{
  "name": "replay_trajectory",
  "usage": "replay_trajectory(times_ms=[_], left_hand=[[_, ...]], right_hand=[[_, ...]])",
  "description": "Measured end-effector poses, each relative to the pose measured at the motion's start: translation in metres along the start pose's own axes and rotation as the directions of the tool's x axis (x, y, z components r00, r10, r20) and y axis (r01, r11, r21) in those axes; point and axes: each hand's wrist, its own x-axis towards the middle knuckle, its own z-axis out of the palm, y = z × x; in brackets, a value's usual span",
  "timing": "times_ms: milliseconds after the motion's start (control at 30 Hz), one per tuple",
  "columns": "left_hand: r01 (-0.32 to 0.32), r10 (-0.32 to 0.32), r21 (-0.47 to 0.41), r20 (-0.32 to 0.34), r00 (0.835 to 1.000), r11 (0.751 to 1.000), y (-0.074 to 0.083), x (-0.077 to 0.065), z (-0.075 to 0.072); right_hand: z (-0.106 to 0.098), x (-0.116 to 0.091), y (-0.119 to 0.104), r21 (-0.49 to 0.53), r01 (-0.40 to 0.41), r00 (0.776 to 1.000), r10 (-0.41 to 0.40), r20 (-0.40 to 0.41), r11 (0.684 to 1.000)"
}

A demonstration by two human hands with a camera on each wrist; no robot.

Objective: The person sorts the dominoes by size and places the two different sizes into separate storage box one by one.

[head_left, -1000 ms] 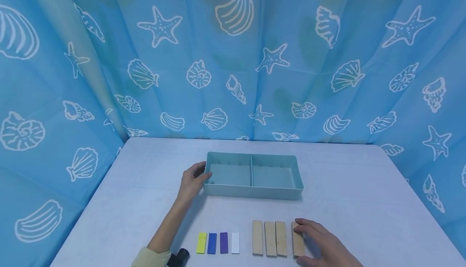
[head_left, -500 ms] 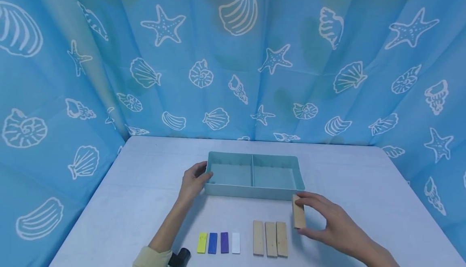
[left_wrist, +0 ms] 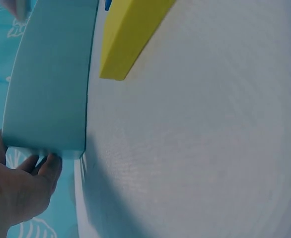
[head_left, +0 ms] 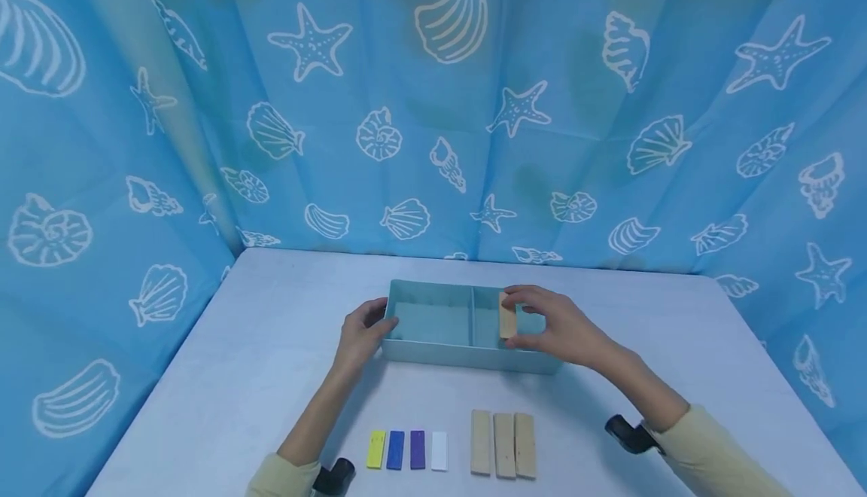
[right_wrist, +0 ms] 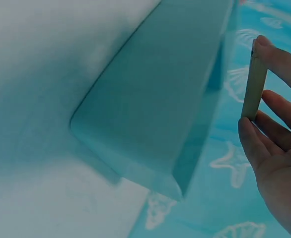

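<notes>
A pale teal box [head_left: 433,352] with one divider stands in the middle of the table. My left hand [head_left: 362,335] holds its left end, thumb over the rim and fingers against the outer wall; the left wrist view shows those fingers [left_wrist: 48,171] at the box's end. Over the right compartment, my right hand [head_left: 558,327] pinches a wooden block [head_left: 506,316] by its two ends. The right wrist view shows this block [right_wrist: 254,87] between thumb and fingertips, above the box's rim. Both compartments show bare floor where visible; the hand and block hide part of the right one.
In front of the box lie several small coloured blocks in a row: yellow [head_left: 375,449], blue [head_left: 396,449], purple [head_left: 418,449] and white [head_left: 439,451]. Right of them lie three wooden blocks [head_left: 504,446]. A blue shell-patterned curtain [head_left: 406,143] hangs behind the table.
My right hand has picked up the rightmost wooden block from the table and carried it up and left, over the box's right compartment. My left hand stays on the box.
</notes>
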Motion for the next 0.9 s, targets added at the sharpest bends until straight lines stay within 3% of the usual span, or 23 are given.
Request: replay_trajectory(times_ms=[167,367,900], left_hand=[[-0.018,0.017,0.007,0.004,1.000,1.000,0.001,0.002,0.001],[-0.016,0.016,0.016,0.001,1.000,1.000,0.002,0.001,0.005],[0.004,-0.003,0.063,-0.028,1.000,0.998,0.000,0.000,0.004]], right_hand=[[0.019,0.031,0.017,0.020,-0.042,0.996,0.040,0.083,0.999],[0.038,0.046,0.028,-0.055,0.006,0.986,0.003,0.164,0.998],[0.066,0.056,0.034,-0.107,-0.018,0.988,0.034,0.150,0.994]])
